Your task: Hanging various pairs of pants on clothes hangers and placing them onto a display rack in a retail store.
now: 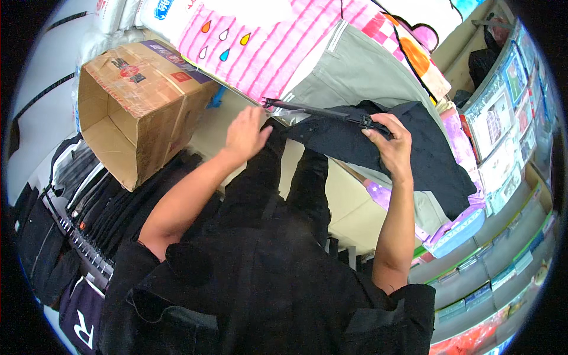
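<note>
A black clip hanger slants above the counter, its right end pinched in my right hand between thumb and fingers. Close to the hanger's left end is my left hand, thumb and fingers apart, with nothing visible in its grasp. A thin, pale, see-through piece shows beneath the hanger bar near that end. Under my right hand and forearm spreads a folded black garment. It lies partly over grey trousers with white stripes at the waist.
A pink striped, printed blanket covers the counter behind the trousers. An open cardboard box stands at left, above a rail of dark hanging clothes. Shelves of packaged goods line the right side.
</note>
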Motion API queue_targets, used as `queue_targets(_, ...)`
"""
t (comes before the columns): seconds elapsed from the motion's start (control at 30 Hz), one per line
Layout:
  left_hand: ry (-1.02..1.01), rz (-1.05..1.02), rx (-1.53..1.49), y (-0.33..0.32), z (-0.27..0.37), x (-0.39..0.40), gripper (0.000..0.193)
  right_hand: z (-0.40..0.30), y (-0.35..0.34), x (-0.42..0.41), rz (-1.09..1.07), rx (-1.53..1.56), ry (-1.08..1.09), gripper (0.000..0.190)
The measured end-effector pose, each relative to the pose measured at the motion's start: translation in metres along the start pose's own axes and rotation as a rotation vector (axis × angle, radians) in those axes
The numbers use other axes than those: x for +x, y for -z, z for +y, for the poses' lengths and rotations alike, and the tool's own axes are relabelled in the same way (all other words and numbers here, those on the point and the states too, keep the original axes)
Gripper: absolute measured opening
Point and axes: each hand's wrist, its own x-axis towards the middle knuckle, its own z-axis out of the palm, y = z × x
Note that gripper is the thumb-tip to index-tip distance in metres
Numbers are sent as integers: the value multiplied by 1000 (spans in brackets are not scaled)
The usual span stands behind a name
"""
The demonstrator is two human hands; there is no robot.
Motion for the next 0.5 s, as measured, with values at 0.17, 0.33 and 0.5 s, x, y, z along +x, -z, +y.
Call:
queue_targets(0.17, -181, -39, 64, 2, -27, 18, 52, -2, 25, -7, -75, 30, -16, 35)
queue_targets(0.33, -290, -95, 84, 19, -18, 19, 44, 3, 44, -6, -101, 237, -189, 33)
queue_targets(0.5, -341, -146, 55, 37, -34, 15, 46, 1, 44, 7, -109, 372, -279, 30)
